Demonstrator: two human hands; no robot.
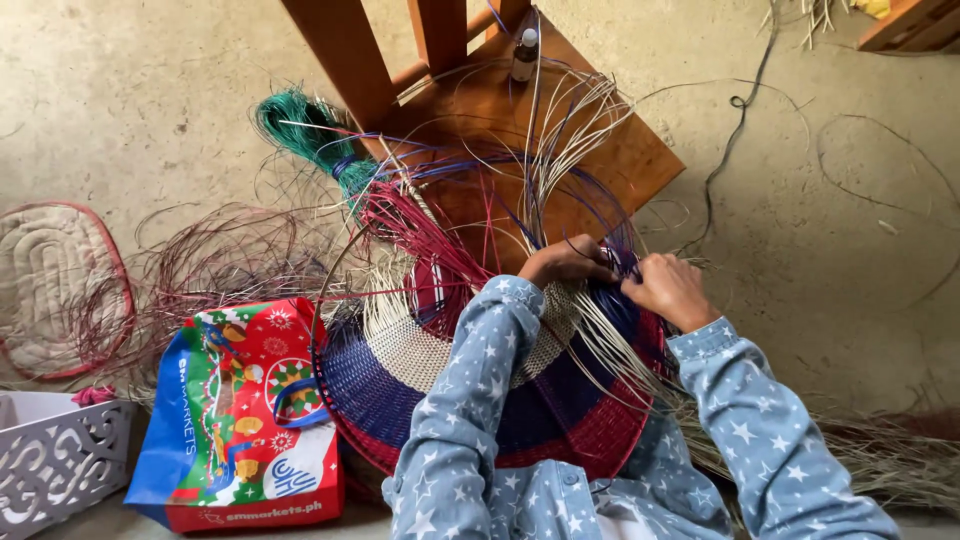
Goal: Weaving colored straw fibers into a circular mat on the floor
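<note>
Both hands curled onto loose strips at the basket's top edge.
Strips (600,330) are pinched by the left hand (566,262) and right hand (668,288), fingers bent close together. The basket (400,390), held in the lap below a wooden stool (620,160), is judged light, stiff where woven, springy at loose ends; best gripped near the weave. A printed bag (240,420) is seen beside it.

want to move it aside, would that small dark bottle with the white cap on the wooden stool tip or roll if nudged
Probably tips easily: the small dark bottle stands upright, narrow and tall. Once down, its round body would likely roll on the wooden stool. The loose pale weaving strands arching beside it could snag it.
</note>
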